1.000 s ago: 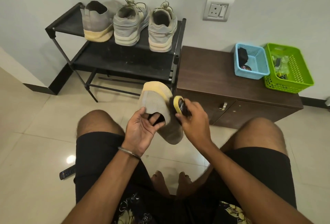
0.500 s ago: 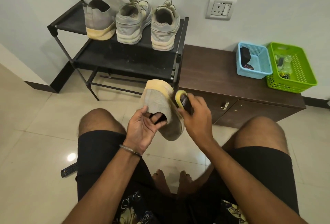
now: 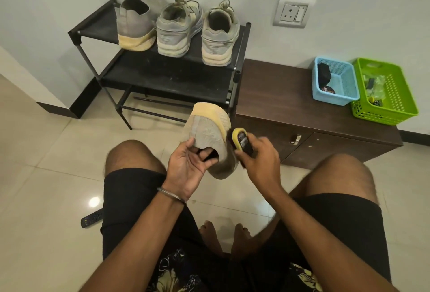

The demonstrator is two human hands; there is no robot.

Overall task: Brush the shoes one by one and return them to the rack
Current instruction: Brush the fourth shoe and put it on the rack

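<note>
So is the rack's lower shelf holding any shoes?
No, the lower shelf is bare; all three shoes sit on the top shelf.

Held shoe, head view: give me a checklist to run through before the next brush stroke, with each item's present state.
1. Left hand grips the held shoe at its opening: ok.
2. Right hand grips the brush: ok.
3. Brush bristles against the shoe's side: ok.
4. Free slot on the rack top shelf, left of the matching shoe: ok.
5. Shoe's side fully clean: cannot tell.
</note>
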